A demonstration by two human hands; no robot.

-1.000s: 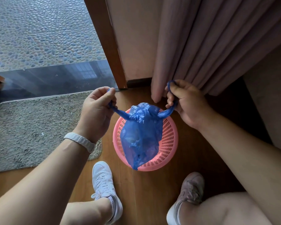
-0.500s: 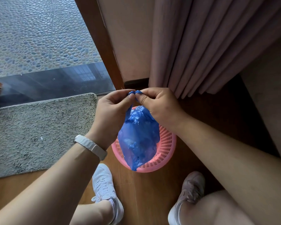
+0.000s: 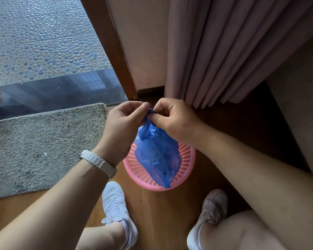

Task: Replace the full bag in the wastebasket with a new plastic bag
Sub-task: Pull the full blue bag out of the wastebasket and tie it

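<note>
A full blue plastic bag [image 3: 157,154] hangs in the air above a pink perforated wastebasket [image 3: 187,159] that stands on the wooden floor. My left hand [image 3: 123,123] and my right hand [image 3: 173,120] meet above the bag, and both pinch its twisted blue handles between thumb and fingers. The bag's lower tip hangs over the basket's near rim. The inside of the basket is mostly hidden behind the bag.
A grey shaggy mat [image 3: 40,147] lies on the floor to the left. A pink curtain [image 3: 224,51] hangs behind the basket beside a wooden door frame [image 3: 112,51]. My two white shoes [image 3: 116,201] stand on the floor near the basket.
One second ago my hands held the handles pulled apart. They have come together above the bag, which now hangs from the joined handles.
</note>
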